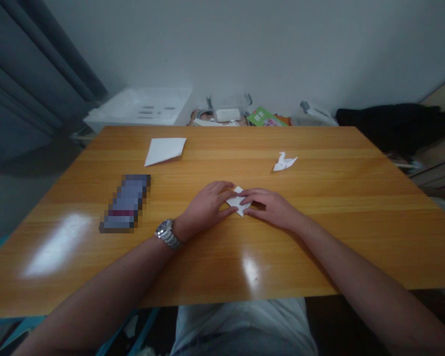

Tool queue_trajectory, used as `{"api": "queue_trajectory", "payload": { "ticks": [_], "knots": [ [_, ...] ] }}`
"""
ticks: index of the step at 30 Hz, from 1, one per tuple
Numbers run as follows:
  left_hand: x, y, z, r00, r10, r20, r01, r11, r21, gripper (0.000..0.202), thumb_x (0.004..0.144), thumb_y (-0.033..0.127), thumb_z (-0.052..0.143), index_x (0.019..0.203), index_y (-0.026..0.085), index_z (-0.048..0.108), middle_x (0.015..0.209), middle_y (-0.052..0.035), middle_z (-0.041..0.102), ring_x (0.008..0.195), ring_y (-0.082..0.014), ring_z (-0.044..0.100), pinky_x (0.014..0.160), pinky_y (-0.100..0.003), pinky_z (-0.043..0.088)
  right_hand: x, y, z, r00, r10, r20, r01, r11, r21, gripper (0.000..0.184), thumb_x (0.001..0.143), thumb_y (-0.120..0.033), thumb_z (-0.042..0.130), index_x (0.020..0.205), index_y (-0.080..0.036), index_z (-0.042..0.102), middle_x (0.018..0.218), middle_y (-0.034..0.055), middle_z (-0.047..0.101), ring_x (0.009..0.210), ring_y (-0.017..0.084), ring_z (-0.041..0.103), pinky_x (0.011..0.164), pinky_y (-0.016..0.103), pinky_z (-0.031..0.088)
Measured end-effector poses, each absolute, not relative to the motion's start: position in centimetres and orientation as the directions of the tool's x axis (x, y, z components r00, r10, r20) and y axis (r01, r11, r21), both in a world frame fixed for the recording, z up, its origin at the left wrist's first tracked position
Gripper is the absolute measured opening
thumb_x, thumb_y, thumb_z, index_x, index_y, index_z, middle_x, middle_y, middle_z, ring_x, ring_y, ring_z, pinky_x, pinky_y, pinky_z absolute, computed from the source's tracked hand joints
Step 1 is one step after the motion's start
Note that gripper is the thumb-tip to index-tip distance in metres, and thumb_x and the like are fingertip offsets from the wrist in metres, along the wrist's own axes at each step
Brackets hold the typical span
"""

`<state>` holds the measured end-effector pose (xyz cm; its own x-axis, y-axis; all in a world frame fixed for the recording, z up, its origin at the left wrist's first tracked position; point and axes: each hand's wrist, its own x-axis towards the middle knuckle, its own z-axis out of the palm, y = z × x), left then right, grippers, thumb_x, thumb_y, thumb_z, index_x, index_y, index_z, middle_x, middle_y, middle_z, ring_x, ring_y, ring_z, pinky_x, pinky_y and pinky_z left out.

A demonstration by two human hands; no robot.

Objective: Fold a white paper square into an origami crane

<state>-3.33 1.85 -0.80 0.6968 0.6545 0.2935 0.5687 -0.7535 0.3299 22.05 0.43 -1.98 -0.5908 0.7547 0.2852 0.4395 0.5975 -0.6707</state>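
A small piece of folded white paper (239, 201) lies on the wooden table in front of me, its corners pointing toward and away from me. My left hand (208, 205) holds its left side between thumb and fingers, and a metal watch is on that wrist. From the right, my right hand (270, 206) grips the opposite side, fingertips resting on top and the thumb near the front corner. Fingers cover parts of the left and right edges. Beyond my right hand stands a folded paper crane (285, 162), apart from both hands.
White paper sheets (165, 150) lie at the back left of the table (215, 267). A pixelated, phone-like device (126, 203) is left of my left hand. Past the far edge are a white tray (144, 111), a green booklet (265, 117) and dark cloth (385, 121).
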Motion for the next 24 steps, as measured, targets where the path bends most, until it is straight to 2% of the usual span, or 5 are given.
{"api": "queue_trajectory", "payload": {
  "ticks": [6,15,24],
  "knots": [
    [-3.4,2.0,-0.5,0.765,0.596,0.245,0.502,-0.79,0.352,0.022,0.099,0.037,0.061,0.113,0.021,0.067,0.118,-0.0072,0.067,0.11,-0.0233,0.063,0.096,-0.037,0.051,22.0,0.4,-1.8,-0.59,0.759,0.275,0.449,0.591,-0.67,0.014,0.094,-0.027,0.068,0.107,-0.025,0.074,0.127,0.0072,0.072,0.121,0.022,0.065,0.107,0.043,0.05],
    [-3.6,2.1,-0.3,0.783,0.579,0.226,0.491,-0.8,0.346,0.023,0.102,0.037,0.055,0.111,0.022,0.071,0.118,-0.0058,0.07,0.107,-0.0216,0.065,0.092,-0.034,0.051,22.0,0.4,-1.8,-0.591,0.759,0.271,0.447,0.589,-0.674,0.013,0.094,-0.026,0.068,0.106,-0.025,0.074,0.127,0.0069,0.072,0.121,0.022,0.065,0.106,0.042,0.05],
    [-3.6,1.8,0.4,0.818,0.541,0.194,0.497,-0.836,0.235,0.031,0.107,0.039,0.044,0.112,0.021,0.069,0.112,-0.0055,0.07,0.094,-0.0184,0.065,0.079,-0.029,0.047,22.0,0.4,-2.0,-0.592,0.761,0.265,0.452,0.586,-0.672,0.013,0.095,-0.025,0.067,0.106,-0.024,0.073,0.128,0.0087,0.071,0.12,0.023,0.065,0.106,0.043,0.05]
  ]
}}
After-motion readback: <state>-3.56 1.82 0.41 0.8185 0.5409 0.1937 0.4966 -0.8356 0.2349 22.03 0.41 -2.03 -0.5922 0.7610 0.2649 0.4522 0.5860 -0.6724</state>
